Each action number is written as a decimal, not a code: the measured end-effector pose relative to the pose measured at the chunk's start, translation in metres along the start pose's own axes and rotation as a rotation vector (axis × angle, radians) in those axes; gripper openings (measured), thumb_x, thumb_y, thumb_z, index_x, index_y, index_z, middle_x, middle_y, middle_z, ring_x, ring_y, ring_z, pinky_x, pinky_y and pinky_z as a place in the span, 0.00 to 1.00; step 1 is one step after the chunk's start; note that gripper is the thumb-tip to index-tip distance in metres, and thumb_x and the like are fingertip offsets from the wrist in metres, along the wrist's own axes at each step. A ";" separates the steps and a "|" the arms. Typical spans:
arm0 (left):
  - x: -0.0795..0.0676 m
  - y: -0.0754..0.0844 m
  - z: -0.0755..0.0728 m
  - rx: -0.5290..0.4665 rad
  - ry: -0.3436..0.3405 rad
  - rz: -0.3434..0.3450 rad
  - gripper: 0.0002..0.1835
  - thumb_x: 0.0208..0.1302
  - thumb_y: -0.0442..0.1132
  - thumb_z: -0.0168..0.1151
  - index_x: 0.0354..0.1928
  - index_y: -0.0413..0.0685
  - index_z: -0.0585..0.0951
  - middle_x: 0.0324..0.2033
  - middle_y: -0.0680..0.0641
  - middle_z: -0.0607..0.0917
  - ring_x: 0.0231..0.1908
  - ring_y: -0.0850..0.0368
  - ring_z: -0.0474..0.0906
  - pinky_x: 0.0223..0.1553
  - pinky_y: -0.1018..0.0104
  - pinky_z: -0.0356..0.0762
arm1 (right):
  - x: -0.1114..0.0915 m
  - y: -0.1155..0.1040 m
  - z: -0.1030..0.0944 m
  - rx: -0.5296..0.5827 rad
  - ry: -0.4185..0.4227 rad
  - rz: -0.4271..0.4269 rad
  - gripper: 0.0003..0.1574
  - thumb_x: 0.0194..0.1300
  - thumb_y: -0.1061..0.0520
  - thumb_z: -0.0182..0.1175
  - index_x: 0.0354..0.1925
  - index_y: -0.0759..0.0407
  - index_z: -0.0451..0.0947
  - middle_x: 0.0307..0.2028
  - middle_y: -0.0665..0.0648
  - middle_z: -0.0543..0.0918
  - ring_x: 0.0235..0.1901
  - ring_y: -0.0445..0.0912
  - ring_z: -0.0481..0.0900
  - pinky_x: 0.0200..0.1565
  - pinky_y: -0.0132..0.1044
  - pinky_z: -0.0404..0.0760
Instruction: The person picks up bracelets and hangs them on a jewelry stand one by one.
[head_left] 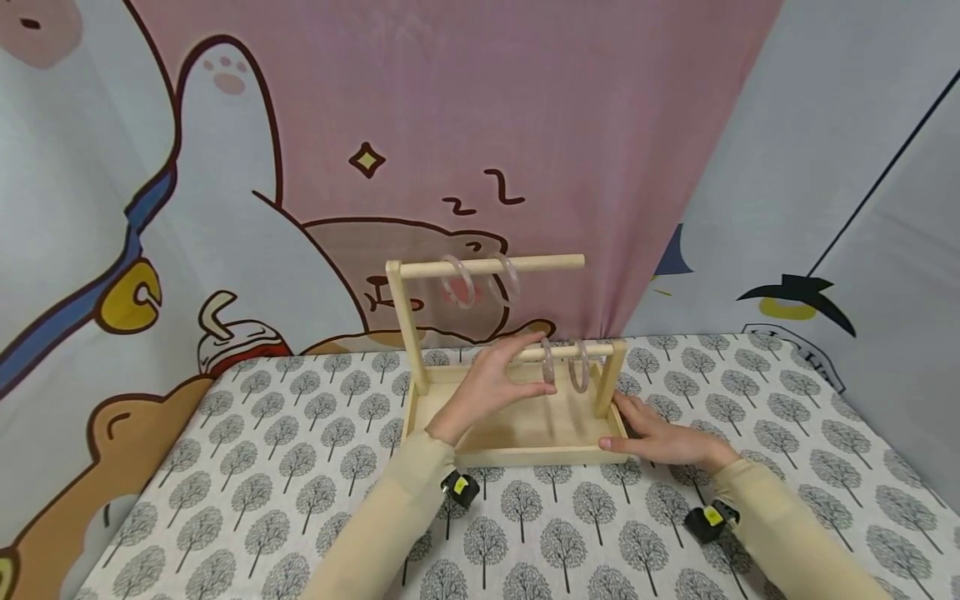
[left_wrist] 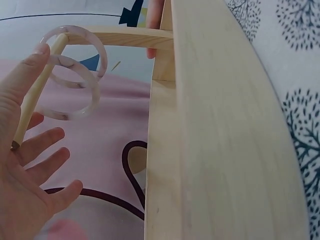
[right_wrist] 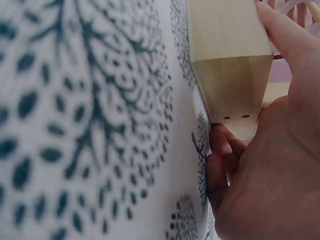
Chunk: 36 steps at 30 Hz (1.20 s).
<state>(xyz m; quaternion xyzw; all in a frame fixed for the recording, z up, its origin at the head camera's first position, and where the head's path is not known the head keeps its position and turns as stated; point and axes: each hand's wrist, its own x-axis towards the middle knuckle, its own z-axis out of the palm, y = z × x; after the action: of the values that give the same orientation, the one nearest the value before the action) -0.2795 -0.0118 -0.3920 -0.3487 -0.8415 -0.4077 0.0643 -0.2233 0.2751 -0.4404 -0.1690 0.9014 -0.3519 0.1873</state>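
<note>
A pale wooden rack (head_left: pixel 540 456) has a shallow tray base, a high bar (head_left: pixel 420 270) and a lower bar (head_left: pixel 600 351). My left hand (head_left: pixel 487 385) holds a translucent whitish bangle (left_wrist: pixel 95 100) between thumb and index finger; the bangle hangs around the lower bar, and my other fingers spread apart. Beside it, nearer the post, hangs a second bangle (head_left: pixel 585 371). At the tray's right end my right hand (head_left: pixel 660 437) grips the corner, its thumb on the front rim and its fingers around the outer side.
Two more bangles (head_left: pixel 470 287) (head_left: pixel 515 283) hang on the high bar. Under the rack lies a white cloth with dark tree prints (head_left: pixel 300 467). A printed curtain (head_left: pixel 570 125) rises behind it, with grey-white fabric (head_left: pixel 847 167) at the right.
</note>
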 end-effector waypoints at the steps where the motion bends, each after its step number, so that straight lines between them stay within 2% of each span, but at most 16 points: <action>1: -0.001 -0.001 -0.001 -0.002 0.000 0.002 0.46 0.49 0.51 0.76 0.70 0.51 0.67 0.66 0.47 0.70 0.64 0.51 0.66 0.64 0.54 0.62 | 0.001 0.000 0.000 -0.001 0.001 -0.006 0.60 0.67 0.40 0.56 0.75 0.65 0.32 0.70 0.79 0.35 0.67 0.76 0.32 0.55 0.79 0.41; 9: -0.005 -0.004 -0.009 -0.021 -0.008 0.016 0.48 0.50 0.50 0.76 0.73 0.53 0.63 0.69 0.51 0.66 0.66 0.53 0.63 0.66 0.53 0.58 | 0.003 -0.003 -0.001 -0.009 -0.005 0.005 0.60 0.67 0.40 0.57 0.75 0.64 0.31 0.70 0.79 0.32 0.67 0.75 0.30 0.54 0.79 0.39; 13: -0.009 -0.006 -0.012 -0.006 -0.007 -0.010 0.49 0.50 0.51 0.75 0.73 0.52 0.61 0.69 0.51 0.65 0.67 0.52 0.62 0.66 0.52 0.57 | 0.003 -0.002 -0.001 -0.002 -0.005 0.001 0.60 0.67 0.39 0.56 0.75 0.63 0.31 0.70 0.78 0.34 0.67 0.75 0.31 0.54 0.79 0.41; 16: -0.013 -0.008 -0.014 0.004 -0.010 -0.041 0.49 0.51 0.53 0.74 0.74 0.54 0.60 0.70 0.51 0.64 0.68 0.49 0.60 0.66 0.47 0.57 | 0.001 -0.001 -0.001 0.008 -0.007 0.012 0.59 0.68 0.38 0.55 0.76 0.62 0.30 0.71 0.77 0.33 0.67 0.75 0.31 0.54 0.79 0.41; 22: -0.027 -0.014 -0.023 0.019 -0.022 -0.096 0.48 0.54 0.55 0.72 0.74 0.59 0.59 0.70 0.52 0.63 0.68 0.49 0.59 0.65 0.44 0.56 | -0.001 0.000 -0.002 0.015 -0.003 0.022 0.59 0.68 0.38 0.55 0.76 0.58 0.30 0.71 0.77 0.32 0.67 0.76 0.31 0.53 0.80 0.43; 26: -0.039 -0.021 -0.026 0.048 -0.031 -0.090 0.47 0.55 0.55 0.71 0.74 0.56 0.59 0.70 0.50 0.63 0.68 0.48 0.59 0.65 0.45 0.56 | -0.001 0.001 -0.002 0.021 0.015 0.002 0.58 0.67 0.39 0.56 0.77 0.57 0.31 0.71 0.77 0.33 0.67 0.76 0.32 0.52 0.81 0.45; 30: -0.052 -0.030 -0.027 0.072 -0.038 -0.078 0.46 0.57 0.54 0.69 0.74 0.51 0.59 0.70 0.48 0.63 0.68 0.46 0.58 0.66 0.44 0.54 | -0.001 0.001 -0.002 0.073 0.024 -0.038 0.58 0.67 0.42 0.58 0.77 0.58 0.33 0.71 0.76 0.36 0.67 0.75 0.35 0.53 0.79 0.45; 33: -0.060 -0.037 -0.029 0.090 -0.033 -0.077 0.45 0.58 0.53 0.68 0.74 0.50 0.60 0.70 0.48 0.63 0.69 0.46 0.58 0.66 0.44 0.54 | -0.002 0.001 -0.005 0.130 0.023 -0.068 0.58 0.66 0.47 0.60 0.76 0.59 0.34 0.69 0.77 0.49 0.65 0.73 0.50 0.55 0.73 0.59; 36: -0.067 -0.042 -0.033 0.104 -0.021 -0.073 0.43 0.59 0.52 0.68 0.73 0.48 0.61 0.70 0.47 0.64 0.68 0.44 0.59 0.65 0.44 0.55 | -0.002 0.002 -0.008 0.142 0.040 -0.090 0.59 0.66 0.49 0.61 0.76 0.61 0.32 0.67 0.76 0.55 0.61 0.70 0.62 0.52 0.62 0.73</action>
<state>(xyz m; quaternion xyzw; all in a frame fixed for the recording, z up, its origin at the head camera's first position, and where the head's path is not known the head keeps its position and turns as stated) -0.2617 -0.0898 -0.4235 -0.3185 -0.8742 -0.3618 0.0586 -0.2254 0.2823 -0.4356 -0.1886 0.8692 -0.4264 0.1645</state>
